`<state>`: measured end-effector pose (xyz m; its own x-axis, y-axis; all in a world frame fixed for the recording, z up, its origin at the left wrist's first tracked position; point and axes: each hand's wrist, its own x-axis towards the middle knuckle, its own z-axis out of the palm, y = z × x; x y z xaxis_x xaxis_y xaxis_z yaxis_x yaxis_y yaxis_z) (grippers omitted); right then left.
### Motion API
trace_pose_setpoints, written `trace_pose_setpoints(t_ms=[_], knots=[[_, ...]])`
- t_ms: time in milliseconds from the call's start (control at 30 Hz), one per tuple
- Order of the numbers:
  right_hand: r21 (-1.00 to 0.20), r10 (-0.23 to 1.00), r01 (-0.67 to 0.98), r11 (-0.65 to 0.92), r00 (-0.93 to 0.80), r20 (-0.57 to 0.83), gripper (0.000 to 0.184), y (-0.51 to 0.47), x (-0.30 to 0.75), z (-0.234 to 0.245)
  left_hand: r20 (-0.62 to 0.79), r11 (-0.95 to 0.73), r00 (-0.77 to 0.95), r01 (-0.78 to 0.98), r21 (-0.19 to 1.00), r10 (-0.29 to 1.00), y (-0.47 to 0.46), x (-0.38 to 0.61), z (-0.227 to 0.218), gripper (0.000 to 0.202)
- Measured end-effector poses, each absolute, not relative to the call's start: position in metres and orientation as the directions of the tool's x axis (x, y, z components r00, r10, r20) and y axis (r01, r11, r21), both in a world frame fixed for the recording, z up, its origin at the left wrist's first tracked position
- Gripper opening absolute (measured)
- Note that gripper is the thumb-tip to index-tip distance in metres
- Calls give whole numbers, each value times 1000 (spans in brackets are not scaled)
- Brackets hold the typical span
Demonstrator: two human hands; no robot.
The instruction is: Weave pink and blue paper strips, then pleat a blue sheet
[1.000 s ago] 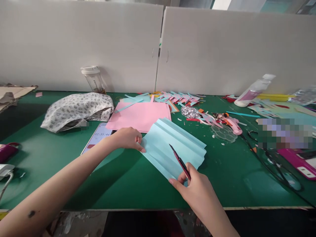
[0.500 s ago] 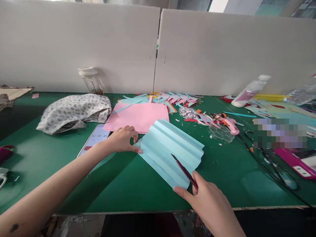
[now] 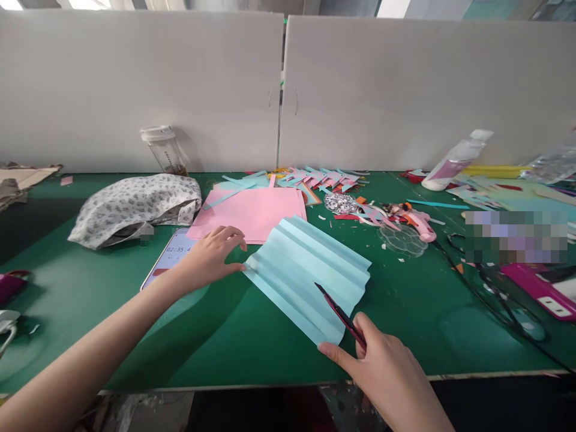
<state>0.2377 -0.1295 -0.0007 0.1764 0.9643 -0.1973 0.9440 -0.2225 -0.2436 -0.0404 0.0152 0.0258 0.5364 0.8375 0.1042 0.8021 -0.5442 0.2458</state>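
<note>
A light blue sheet of paper [image 3: 310,264] with parallel fold ridges lies slanted on the green table. My left hand [image 3: 211,255] is at its left corner, thumb and fingers apart; the thumb tip is at the paper's edge, and whether it touches I cannot tell. My right hand [image 3: 382,366] holds slim dark scissors [image 3: 335,306] with red along the side, their handles hidden in my fingers. Their pointed tip lies over the paper, blades together. The right thumb is against the paper's near corner.
Pink sheets [image 3: 256,210] lie behind the blue paper, beside a phone [image 3: 173,255] and a patterned cloth [image 3: 135,204]. Paper strips [image 3: 324,179] are heaped at the back. To the right are a pink glue gun [image 3: 418,222], its black cable, and a leaning bottle [image 3: 456,162].
My left hand has drawn back slightly left from the paper's corner, its thumb and fingers wider apart. The right hand and scissors have shifted slightly right and down. The paper lies almost unchanged.
</note>
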Motion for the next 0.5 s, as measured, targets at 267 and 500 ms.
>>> trace_pose_setpoints(t_ms=[267, 500], knots=[[-306, 986, 940, -153, 124, -112, 42, -135, 240, -5, 62, -745, 790, 544, 387, 610, -22, 16, 28, 22], [-552, 997, 831, -68, 36, -70, 30, -147, 254, 0, -20, -711, 853, 448, 542, 522, -9, 23, 22, 19]])
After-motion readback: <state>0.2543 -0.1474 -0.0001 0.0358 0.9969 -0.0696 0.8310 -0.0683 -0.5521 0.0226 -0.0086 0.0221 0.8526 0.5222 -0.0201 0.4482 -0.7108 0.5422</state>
